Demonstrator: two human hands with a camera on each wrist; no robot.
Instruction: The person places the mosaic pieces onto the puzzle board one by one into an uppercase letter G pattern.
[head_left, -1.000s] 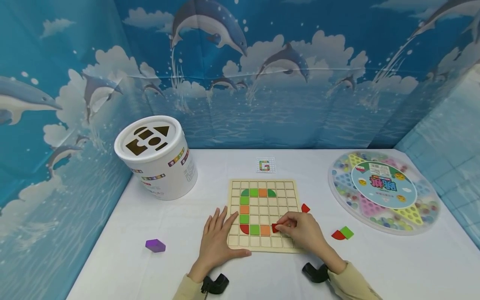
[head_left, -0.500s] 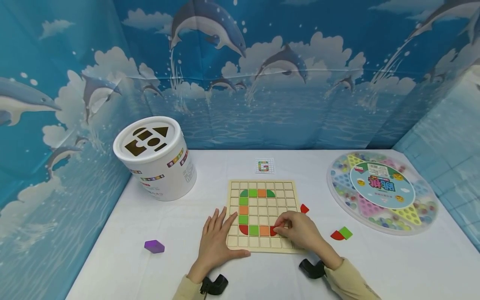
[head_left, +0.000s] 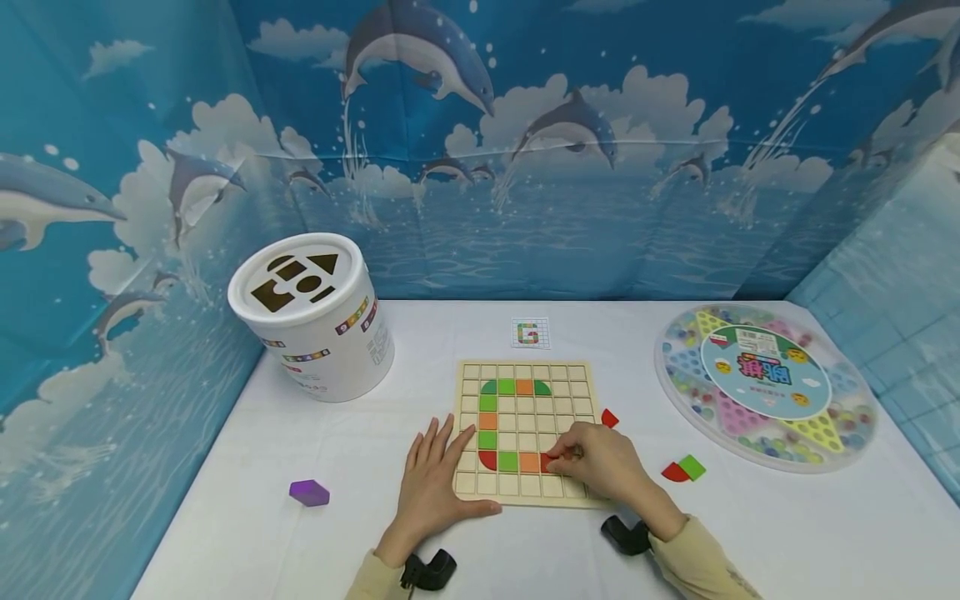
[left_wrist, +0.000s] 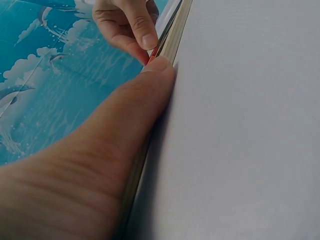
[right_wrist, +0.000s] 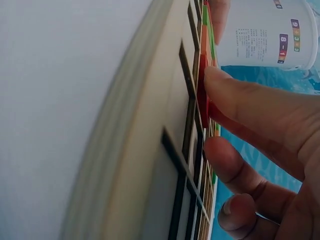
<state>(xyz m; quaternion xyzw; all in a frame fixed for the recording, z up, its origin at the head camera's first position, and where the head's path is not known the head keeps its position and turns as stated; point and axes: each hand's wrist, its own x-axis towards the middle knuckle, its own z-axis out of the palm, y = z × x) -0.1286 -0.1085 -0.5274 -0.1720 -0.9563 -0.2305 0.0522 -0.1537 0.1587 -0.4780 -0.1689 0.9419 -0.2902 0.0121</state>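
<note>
A wooden grid board [head_left: 566, 492] lies on the white table, with green, orange and red tiles set in its squares. My left hand [head_left: 431, 492] rests spread at the board's left side, thumb along the near edge. My right hand [head_left: 603, 462] pinches a red tile [head_left: 546, 463] between thumb and index finger, right at a square beside an orange tile [head_left: 528, 462]. In the right wrist view this red tile [right_wrist: 202, 92] lies close against the grid, the thumb on its edge. The fingertips partly cover it in the head view.
Loose red tiles [head_left: 610, 418] and a green tile [head_left: 691, 467] lie right of the board. A pattern card [head_left: 531, 332] is behind it. A white bucket [head_left: 337, 358] and purple block [head_left: 309, 492] stand left; a round marble game box [head_left: 765, 383] lies right.
My right hand has brought the red tile down from a tilt to nearly flat at its square, beside the orange tile. My left hand has stayed in place.
</note>
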